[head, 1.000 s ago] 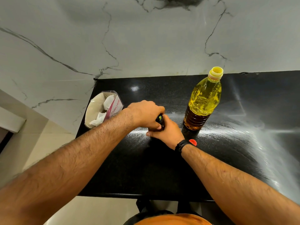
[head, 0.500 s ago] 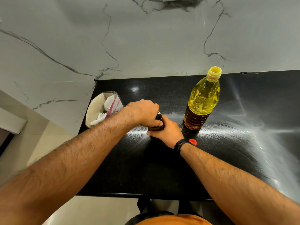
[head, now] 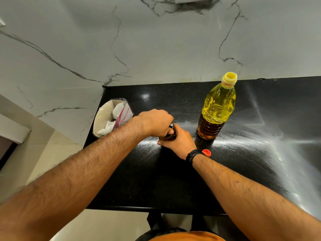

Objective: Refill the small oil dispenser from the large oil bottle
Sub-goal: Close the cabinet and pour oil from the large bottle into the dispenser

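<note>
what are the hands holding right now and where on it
Both grip the small oil dispenser: the left hand closes over its top, the right hand wraps its body on the counter.

Your left hand (head: pixel 157 122) curls its fingers down over something dark, directly above your right hand (head: pixel 178 142). Your right hand grips it lower down. Both forearms are bare.

On the black surface (head: pixel 173 180), your nearest obstacles are the large oil bottle (head: pixel 217 108) standing upright just right of your hands and the red cap (head: pixel 206 152) lying beside your right wrist. The tissue pack (head: pixel 111 119) blocks the left edge. The marble wall (head: pixel 156 49) closes the far side. Open surface lies to the right of the bottle and toward you.
</note>
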